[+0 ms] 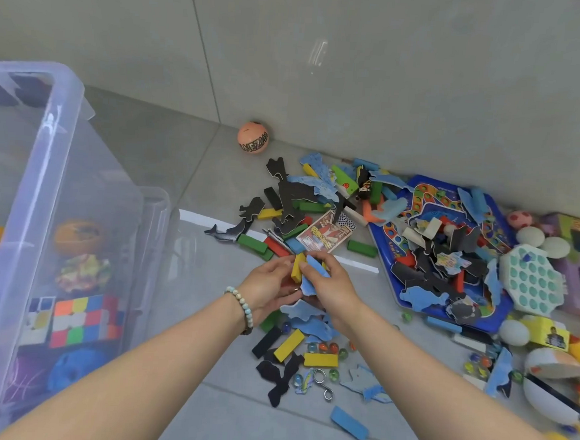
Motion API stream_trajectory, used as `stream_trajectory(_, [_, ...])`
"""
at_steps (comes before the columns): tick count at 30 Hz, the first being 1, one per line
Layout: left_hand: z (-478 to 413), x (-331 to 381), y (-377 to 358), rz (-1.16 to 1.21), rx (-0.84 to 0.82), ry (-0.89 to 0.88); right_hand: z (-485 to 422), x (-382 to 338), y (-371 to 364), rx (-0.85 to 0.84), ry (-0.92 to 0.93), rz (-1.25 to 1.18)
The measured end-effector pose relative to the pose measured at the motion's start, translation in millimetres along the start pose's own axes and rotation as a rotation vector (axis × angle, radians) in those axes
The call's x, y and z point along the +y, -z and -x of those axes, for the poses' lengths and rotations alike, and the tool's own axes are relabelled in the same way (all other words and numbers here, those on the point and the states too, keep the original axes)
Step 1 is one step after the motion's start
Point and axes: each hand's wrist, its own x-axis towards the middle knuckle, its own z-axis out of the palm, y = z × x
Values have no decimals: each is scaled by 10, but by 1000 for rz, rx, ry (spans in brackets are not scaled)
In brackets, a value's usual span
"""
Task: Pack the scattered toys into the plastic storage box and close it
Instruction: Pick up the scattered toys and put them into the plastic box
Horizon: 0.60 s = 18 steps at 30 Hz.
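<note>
Forearms (155, 365) converge: left hand (270, 287) grips a yellow block (297, 270) held on end, right hand (332, 284) pinches a blue puzzle piece (316, 266) — the open plastic storage box (59, 155) lies leftward, nearer the left hand.

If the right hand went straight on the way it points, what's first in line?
The right hand, gripping a blue piece, points up-left. First comes the yellow block the left hand holds, then probably the red block on the floor; depth unclear.
</note>
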Motion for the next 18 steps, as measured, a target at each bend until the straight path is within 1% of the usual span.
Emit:
stream_trajectory(4, [26, -7, -6, 13, -17, 11, 31, -52, 93, -50, -84, -184])
stream_trajectory(6, [52, 1, -40, -18, -42, 13, 52, -68, 128, -56, -92, -238])
stream_trajectory(11, [71, 45, -99, -9, -60, 26, 92, -76, 154, -24, -58, -286])
stream_trajectory(15, [71, 61, -48, -84, -50, 12, 111, -59, 265, -26, -54, -266])
stream_trajectory(18, [101, 53, -44, -52, -84, 37, 151, -62, 313, -47, -33, -236])
